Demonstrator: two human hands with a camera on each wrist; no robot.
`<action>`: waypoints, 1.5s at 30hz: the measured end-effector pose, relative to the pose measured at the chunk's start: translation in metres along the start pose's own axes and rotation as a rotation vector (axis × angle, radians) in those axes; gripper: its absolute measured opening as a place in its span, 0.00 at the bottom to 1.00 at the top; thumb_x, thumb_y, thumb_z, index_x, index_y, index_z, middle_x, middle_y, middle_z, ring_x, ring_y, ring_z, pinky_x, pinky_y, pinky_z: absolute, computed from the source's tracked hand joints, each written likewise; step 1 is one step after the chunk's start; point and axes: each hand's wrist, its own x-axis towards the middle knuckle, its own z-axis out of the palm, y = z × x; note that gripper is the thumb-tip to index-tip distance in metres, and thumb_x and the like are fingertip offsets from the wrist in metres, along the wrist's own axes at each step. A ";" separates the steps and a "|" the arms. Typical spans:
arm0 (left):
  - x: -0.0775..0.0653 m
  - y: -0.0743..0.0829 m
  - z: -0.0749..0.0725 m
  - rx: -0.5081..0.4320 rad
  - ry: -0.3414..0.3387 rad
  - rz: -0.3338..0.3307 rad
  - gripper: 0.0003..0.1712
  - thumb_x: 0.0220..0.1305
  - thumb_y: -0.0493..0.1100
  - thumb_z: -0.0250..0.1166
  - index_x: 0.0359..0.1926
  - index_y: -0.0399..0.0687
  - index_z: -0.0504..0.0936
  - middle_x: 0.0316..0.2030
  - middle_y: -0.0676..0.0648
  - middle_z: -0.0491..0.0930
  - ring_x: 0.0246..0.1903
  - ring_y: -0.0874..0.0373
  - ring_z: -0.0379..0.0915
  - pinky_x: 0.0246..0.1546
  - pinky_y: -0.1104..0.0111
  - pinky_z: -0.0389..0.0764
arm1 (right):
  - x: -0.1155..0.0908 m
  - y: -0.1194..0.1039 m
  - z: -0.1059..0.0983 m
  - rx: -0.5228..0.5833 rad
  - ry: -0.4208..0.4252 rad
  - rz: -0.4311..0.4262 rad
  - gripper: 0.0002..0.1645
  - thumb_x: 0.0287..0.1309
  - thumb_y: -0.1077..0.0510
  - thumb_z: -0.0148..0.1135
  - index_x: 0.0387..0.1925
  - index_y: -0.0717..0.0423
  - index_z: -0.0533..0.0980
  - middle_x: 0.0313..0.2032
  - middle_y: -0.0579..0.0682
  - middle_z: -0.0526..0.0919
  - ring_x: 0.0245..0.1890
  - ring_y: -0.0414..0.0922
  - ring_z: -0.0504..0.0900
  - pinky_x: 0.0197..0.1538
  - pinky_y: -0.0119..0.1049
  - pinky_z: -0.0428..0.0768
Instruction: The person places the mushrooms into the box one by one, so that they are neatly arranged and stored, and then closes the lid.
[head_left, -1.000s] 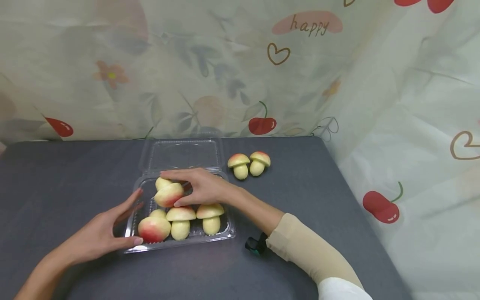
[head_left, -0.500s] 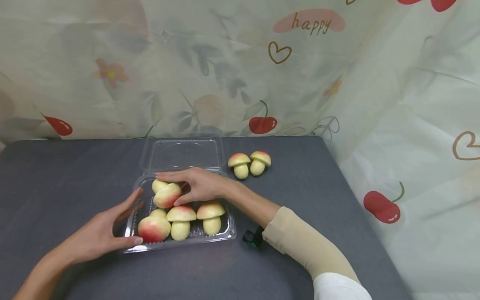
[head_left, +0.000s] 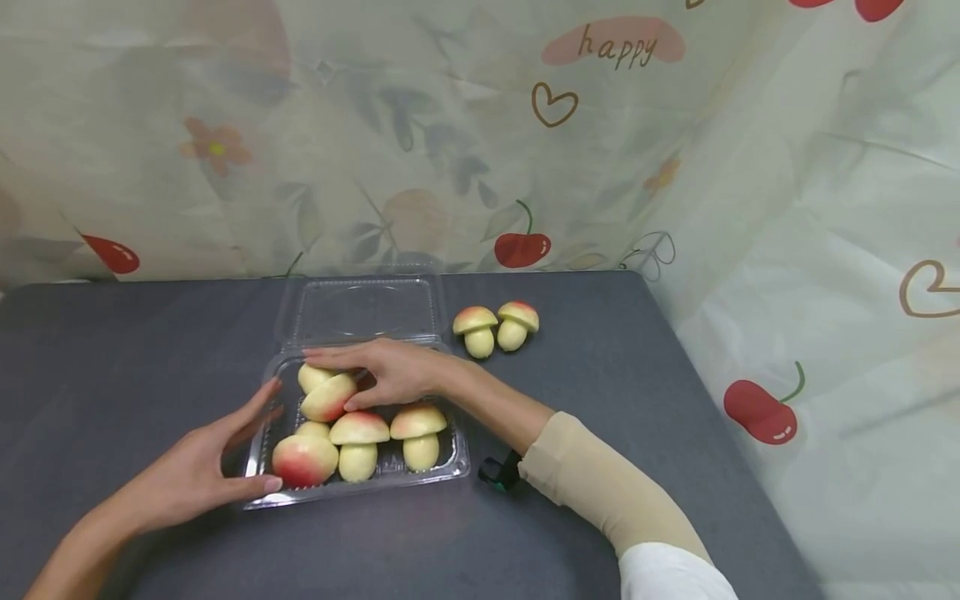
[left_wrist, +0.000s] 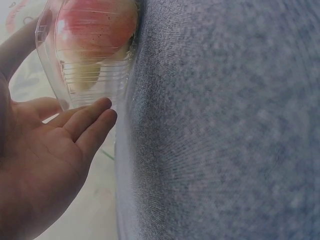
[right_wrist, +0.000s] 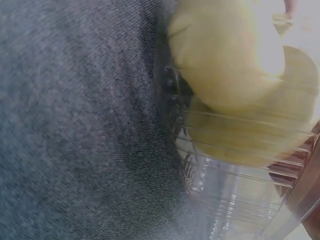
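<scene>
A clear plastic clamshell box (head_left: 375, 487) stands on the dark table with its lid (head_left: 367, 310) laid back. Three yellow mushroom-shaped pieces with red-blushed caps, such as the middle one (head_left: 358, 446), line its front row. At the back left of the box, my right hand (head_left: 393, 372) holds another mushroom-shaped piece (head_left: 328, 397) between thumb and fingers, its stem pointing up and left. My left hand (head_left: 187, 467) spreads at the left side, thumb at the front corner. The left wrist view shows straight fingers (left_wrist: 92, 122) against the box wall, below a reddish cap (left_wrist: 97, 30).
Two more mushroom-shaped pieces, a left one (head_left: 475, 331) and a right one (head_left: 517, 325), lie on the table right of the lid. A dark wrist camera (head_left: 498, 472) sits under the right forearm. A patterned curtain (head_left: 420, 150) hangs behind the table.
My right hand has moved slightly left and down with the mushroom-shaped piece, towards the box's left side. The left hand stays at the box.
</scene>
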 end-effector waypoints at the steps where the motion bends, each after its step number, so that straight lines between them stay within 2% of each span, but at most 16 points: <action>1: 0.000 0.000 0.000 -0.002 0.001 0.002 0.64 0.56 0.62 0.72 0.80 0.54 0.40 0.72 0.35 0.60 0.66 0.37 0.66 0.51 0.68 0.76 | 0.000 0.000 0.000 -0.006 0.001 -0.003 0.42 0.66 0.54 0.64 0.76 0.51 0.57 0.76 0.42 0.55 0.63 0.25 0.64 0.57 0.25 0.71; 4: -0.001 0.000 0.001 -0.008 0.005 0.007 0.64 0.56 0.62 0.72 0.80 0.54 0.40 0.72 0.35 0.61 0.66 0.37 0.66 0.50 0.75 0.73 | -0.002 0.001 0.001 -0.028 0.004 -0.001 0.41 0.67 0.51 0.62 0.76 0.50 0.57 0.76 0.40 0.55 0.63 0.24 0.64 0.57 0.26 0.71; 6: -0.001 0.000 0.002 -0.007 0.007 0.008 0.64 0.56 0.62 0.72 0.80 0.54 0.40 0.71 0.35 0.61 0.66 0.37 0.66 0.50 0.75 0.73 | -0.003 0.001 0.001 -0.037 0.004 0.005 0.41 0.68 0.50 0.61 0.77 0.49 0.57 0.76 0.39 0.55 0.62 0.24 0.64 0.57 0.26 0.71; 10: -0.001 0.000 0.002 -0.001 0.003 0.001 0.65 0.56 0.62 0.72 0.80 0.53 0.40 0.72 0.35 0.61 0.66 0.37 0.66 0.52 0.63 0.76 | -0.003 -0.001 0.001 -0.047 -0.002 0.018 0.39 0.69 0.50 0.60 0.77 0.47 0.57 0.76 0.37 0.55 0.62 0.24 0.64 0.58 0.26 0.69; 13: 0.000 0.001 0.002 -0.004 -0.004 -0.008 0.65 0.56 0.62 0.72 0.80 0.52 0.39 0.72 0.35 0.59 0.66 0.36 0.65 0.53 0.51 0.76 | -0.002 -0.001 0.000 -0.054 -0.024 0.022 0.39 0.70 0.50 0.58 0.77 0.46 0.56 0.76 0.36 0.53 0.65 0.23 0.60 0.61 0.24 0.64; 17: 0.000 0.002 0.003 -0.018 -0.010 -0.014 0.65 0.56 0.62 0.72 0.80 0.52 0.38 0.73 0.34 0.57 0.66 0.35 0.65 0.54 0.46 0.74 | -0.001 -0.002 -0.001 -0.065 -0.060 0.027 0.38 0.72 0.51 0.56 0.78 0.45 0.54 0.76 0.35 0.51 0.69 0.23 0.53 0.65 0.22 0.57; 20: 0.001 0.002 0.003 -0.017 -0.007 -0.008 0.65 0.56 0.62 0.72 0.80 0.53 0.39 0.73 0.35 0.58 0.66 0.36 0.65 0.54 0.53 0.76 | -0.001 -0.003 -0.001 -0.091 -0.061 0.038 0.39 0.72 0.50 0.55 0.78 0.43 0.53 0.76 0.35 0.51 0.69 0.24 0.52 0.66 0.22 0.55; 25: 0.000 0.000 0.003 -0.010 0.003 0.008 0.64 0.56 0.61 0.72 0.80 0.53 0.40 0.72 0.35 0.59 0.66 0.37 0.66 0.52 0.70 0.75 | -0.003 -0.003 -0.002 -0.121 -0.021 0.048 0.39 0.71 0.47 0.56 0.78 0.43 0.54 0.76 0.37 0.52 0.67 0.24 0.57 0.64 0.22 0.58; 30: 0.000 0.000 0.003 0.006 0.012 0.020 0.64 0.56 0.61 0.73 0.80 0.54 0.40 0.73 0.36 0.59 0.66 0.39 0.66 0.52 0.69 0.75 | -0.011 -0.004 -0.004 -0.041 0.023 0.065 0.37 0.70 0.49 0.57 0.76 0.46 0.58 0.75 0.38 0.57 0.64 0.26 0.66 0.62 0.22 0.65; 34: -0.001 0.000 0.003 0.011 0.025 0.034 0.64 0.55 0.61 0.73 0.80 0.55 0.40 0.73 0.37 0.59 0.65 0.40 0.67 0.51 0.73 0.74 | -0.021 -0.003 -0.007 0.055 0.052 0.102 0.36 0.70 0.52 0.58 0.75 0.46 0.60 0.74 0.39 0.60 0.60 0.33 0.75 0.60 0.27 0.71; 40: -0.001 0.000 0.002 0.006 0.029 0.042 0.64 0.55 0.61 0.73 0.80 0.57 0.41 0.73 0.38 0.59 0.65 0.41 0.67 0.50 0.78 0.72 | -0.033 -0.002 -0.008 0.114 0.100 0.143 0.36 0.68 0.55 0.61 0.74 0.44 0.63 0.72 0.38 0.64 0.61 0.39 0.77 0.58 0.31 0.74; 45: 0.000 -0.001 0.001 0.021 0.021 0.016 0.65 0.54 0.62 0.73 0.80 0.57 0.40 0.74 0.38 0.58 0.65 0.41 0.67 0.52 0.72 0.74 | -0.040 -0.001 -0.008 0.154 0.200 0.091 0.36 0.65 0.57 0.65 0.72 0.48 0.67 0.69 0.43 0.70 0.59 0.42 0.79 0.57 0.34 0.76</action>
